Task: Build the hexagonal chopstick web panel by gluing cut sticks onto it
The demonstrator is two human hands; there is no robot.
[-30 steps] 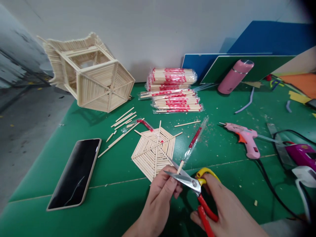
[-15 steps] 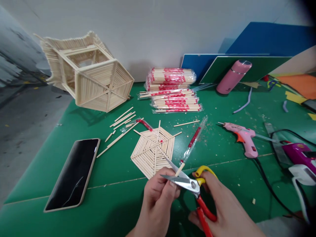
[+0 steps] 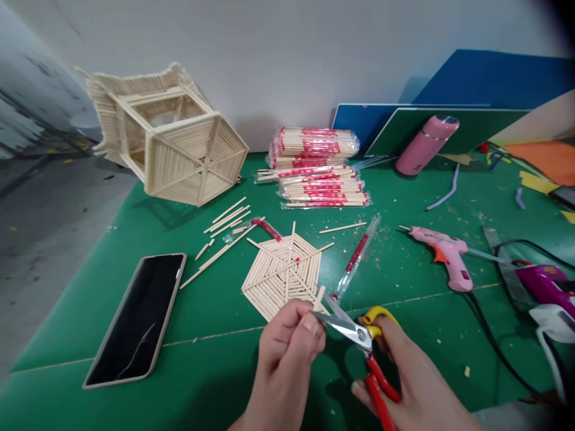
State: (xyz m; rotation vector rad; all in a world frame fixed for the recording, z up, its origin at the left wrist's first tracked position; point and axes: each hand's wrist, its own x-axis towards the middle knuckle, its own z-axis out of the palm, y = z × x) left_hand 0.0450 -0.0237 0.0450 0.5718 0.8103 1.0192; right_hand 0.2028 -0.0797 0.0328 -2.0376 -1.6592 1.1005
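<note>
My left hand pinches a short wooden stick, whose end pokes up past the fingertips. In my right hand is a pair of scissors with one yellow and one red handle. Their blades are parted, and the stick lies between them close to my left fingertips. Just beyond my hands a hexagonal panel of wooden sticks lies flat on the green table; its near edge is partly hidden by my left hand. An opened chopstick wrapper lies to its right.
At the back left stands a hexagonal stick lantern frame tipped on its side. Wrapped chopstick bundles are piled behind the panel. A phone lies left; loose sticks lie near it. To the right are a pink glue gun and a pink bottle.
The scissors and my right hand have shifted slightly right and down, with the blade tips drawing back from the panel. My left hand still pinches the stick. The whole view has shifted a little.
</note>
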